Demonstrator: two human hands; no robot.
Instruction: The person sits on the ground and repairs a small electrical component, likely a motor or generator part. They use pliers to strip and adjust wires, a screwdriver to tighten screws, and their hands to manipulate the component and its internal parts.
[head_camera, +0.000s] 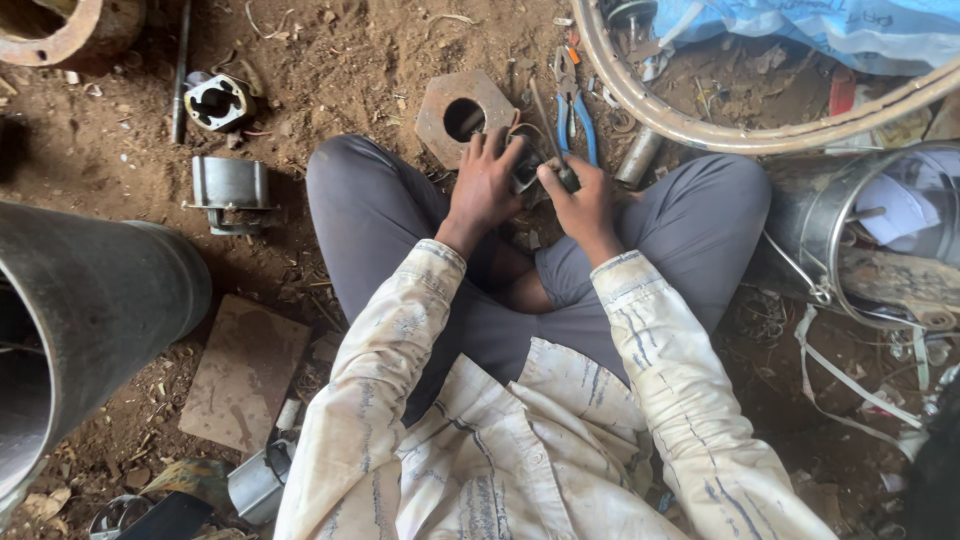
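Two hands meet over a small dark part (527, 172) held above the crossed legs. At far left lies a large grey pipe (80, 320), then a metal bracket (230, 190) on the dirt. The left hand (483, 185) grips the part's left side, fingers curled; the right hand (580, 205) clamps its right side, seemingly pinching a thin rod (545, 125). Just beyond sit a rusty hexagonal plate (465, 115) and blue-handled pliers (577, 115).
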